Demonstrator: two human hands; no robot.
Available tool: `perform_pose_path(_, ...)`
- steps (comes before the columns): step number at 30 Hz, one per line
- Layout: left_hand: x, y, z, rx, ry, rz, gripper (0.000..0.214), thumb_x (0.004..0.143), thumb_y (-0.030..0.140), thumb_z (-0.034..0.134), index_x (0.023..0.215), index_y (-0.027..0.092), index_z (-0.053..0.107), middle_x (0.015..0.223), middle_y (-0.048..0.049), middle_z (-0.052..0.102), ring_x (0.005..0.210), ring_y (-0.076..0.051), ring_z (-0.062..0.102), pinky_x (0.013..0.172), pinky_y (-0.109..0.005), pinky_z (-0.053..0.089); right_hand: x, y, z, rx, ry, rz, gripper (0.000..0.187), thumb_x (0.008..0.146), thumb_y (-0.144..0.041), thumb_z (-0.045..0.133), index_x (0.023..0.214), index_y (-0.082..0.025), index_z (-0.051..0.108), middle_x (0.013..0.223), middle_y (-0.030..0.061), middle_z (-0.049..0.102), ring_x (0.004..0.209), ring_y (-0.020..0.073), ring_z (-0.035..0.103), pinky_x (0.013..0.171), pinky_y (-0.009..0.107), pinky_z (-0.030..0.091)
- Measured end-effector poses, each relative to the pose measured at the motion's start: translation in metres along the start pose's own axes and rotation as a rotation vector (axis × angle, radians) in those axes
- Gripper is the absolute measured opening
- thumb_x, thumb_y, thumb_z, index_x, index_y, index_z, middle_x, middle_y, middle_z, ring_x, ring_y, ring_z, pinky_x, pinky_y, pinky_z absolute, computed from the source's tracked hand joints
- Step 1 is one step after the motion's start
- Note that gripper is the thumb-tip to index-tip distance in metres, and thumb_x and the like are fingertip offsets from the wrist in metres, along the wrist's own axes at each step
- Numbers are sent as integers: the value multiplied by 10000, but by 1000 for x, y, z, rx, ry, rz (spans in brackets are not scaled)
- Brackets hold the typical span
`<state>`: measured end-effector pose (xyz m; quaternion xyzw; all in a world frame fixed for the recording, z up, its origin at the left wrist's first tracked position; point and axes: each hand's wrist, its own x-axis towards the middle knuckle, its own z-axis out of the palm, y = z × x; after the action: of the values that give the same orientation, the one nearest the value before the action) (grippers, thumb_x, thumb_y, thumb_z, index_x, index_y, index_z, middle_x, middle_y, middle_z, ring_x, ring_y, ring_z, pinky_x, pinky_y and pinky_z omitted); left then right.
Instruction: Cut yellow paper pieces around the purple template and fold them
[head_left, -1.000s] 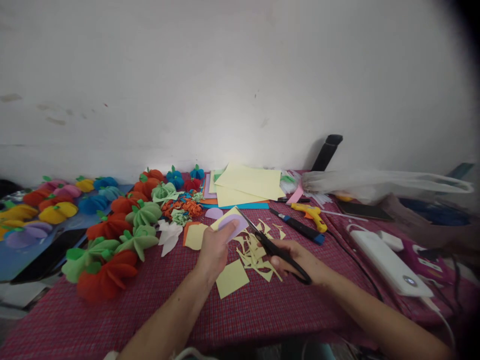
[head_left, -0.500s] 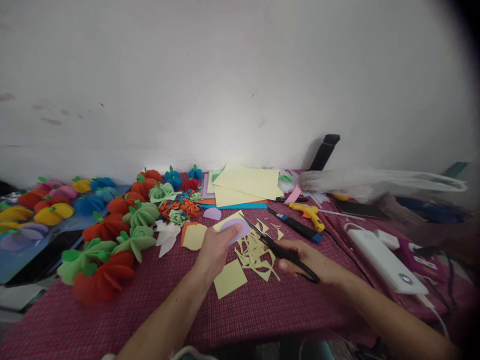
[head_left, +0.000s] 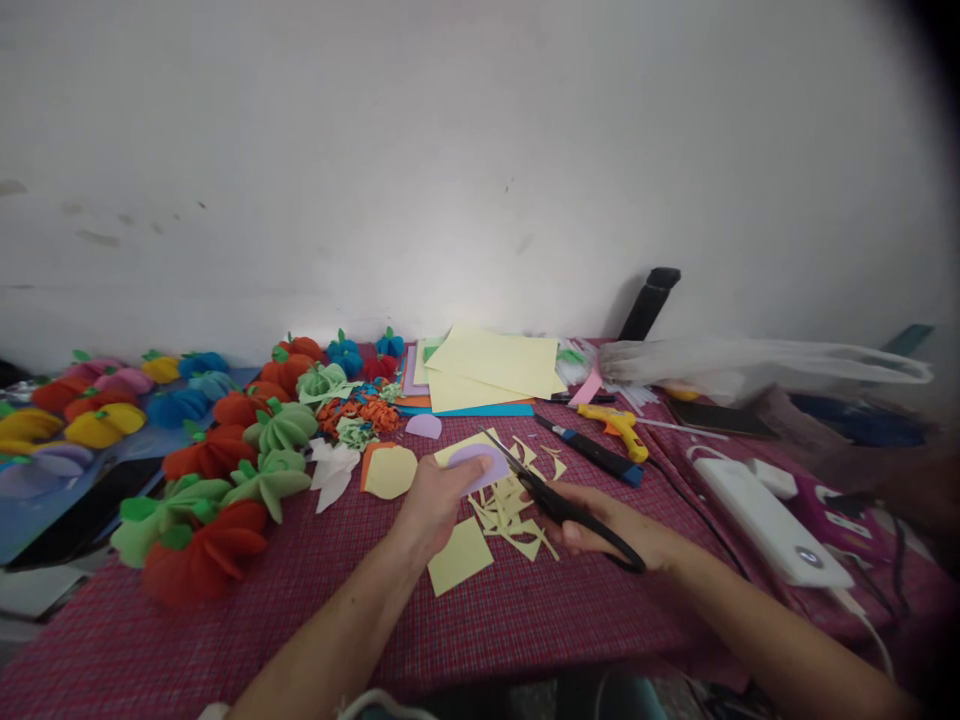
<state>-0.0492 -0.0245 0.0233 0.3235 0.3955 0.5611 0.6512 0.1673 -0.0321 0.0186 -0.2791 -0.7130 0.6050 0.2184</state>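
Note:
My left hand (head_left: 439, 500) pinches a rounded pale purple piece (head_left: 495, 464) together with a pale yellow sheet (head_left: 466, 443) behind it. The thumb lies on top of the purple piece. My right hand (head_left: 604, 520) is closed around the black handles of a pair of scissors (head_left: 553, 500). The blades point up and left, right beside the edge of the purple piece; whether they touch the sheet I cannot make out. Beneath the scissors lies a heap of thin yellow offcuts (head_left: 501, 508). A square yellow piece (head_left: 460, 557) rests on the cloth near my left wrist.
Colourful felt-like pumpkins (head_left: 210, 550) crowd the left side. Stacked sheets (head_left: 495, 365) lie by the wall, near orange and green scraps (head_left: 367, 412). On the right are a blue-black cutter (head_left: 592, 452), a yellow glue gun (head_left: 619, 428) and a white power bank (head_left: 765, 520) with cables.
The left hand has shifted slightly right and down with the purple piece and yellow sheet. The scissors have tilted a little in my right hand, their handles slightly lower.

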Motion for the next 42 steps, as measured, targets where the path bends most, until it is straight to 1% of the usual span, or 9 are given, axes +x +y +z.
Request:
perform_pose_path(10,0,-1,1,-4,20,11,243,536,227,755,728,91,691,668,-63,685,597,-162,609,645,-301,492,3,-3,2,-29,11,6,474,804,-445,531,1189,-176,467,773,-1,444,622,94,380,550,215,345)
perform_pose_path(15,1,-1,1,-5,23,8,232,535,215,755,722,94,691,675,-63,688,607,-163,612,658,-302,490,2,-2,2,-42,30,26,459,811,-450,516,1177,-176,475,757,-4,437,597,90,378,531,214,342)
perform_pose_path(20,1,-2,0,-18,25,8,236,535,219,757,726,97,692,677,-61,688,603,-164,612,660,-313,488,3,-1,2,-62,22,15,475,813,-458,511,1191,-175,468,738,-9,431,588,89,386,523,213,346)
perform_pose_path(25,1,-3,0,-20,33,6,217,548,207,747,729,103,691,675,-53,689,603,-160,611,652,-308,487,3,-2,3,-70,47,20,498,801,-480,517,1188,-171,468,786,6,457,615,97,418,551,221,382)
perform_pose_path(29,2,-2,0,-26,43,13,219,547,212,749,729,103,692,697,-60,694,620,-163,617,667,-307,487,3,-2,4,-67,48,28,520,798,-502,508,1187,-159,466,788,11,461,625,103,419,559,225,380)
perform_pose_path(35,2,-2,0,-37,38,5,250,543,239,755,739,98,692,714,-80,695,625,-180,623,683,-334,488,5,-2,4,-68,55,-6,469,809,-463,517,1175,-172,480,784,5,453,623,94,403,547,209,362)
perform_pose_path(38,2,-2,1,-32,38,1,257,537,255,759,727,96,690,711,-84,694,625,-186,624,671,-335,489,6,-4,6,-76,61,-6,471,799,-478,521,1155,-170,498,801,10,460,625,96,412,550,214,371)
perform_pose_path(42,2,-2,0,-36,29,11,245,539,251,757,724,105,692,699,-70,691,613,-171,619,668,-318,483,7,-6,8,-70,71,17,475,802,-485,512,1144,-156,498,769,3,452,597,90,404,534,215,366)
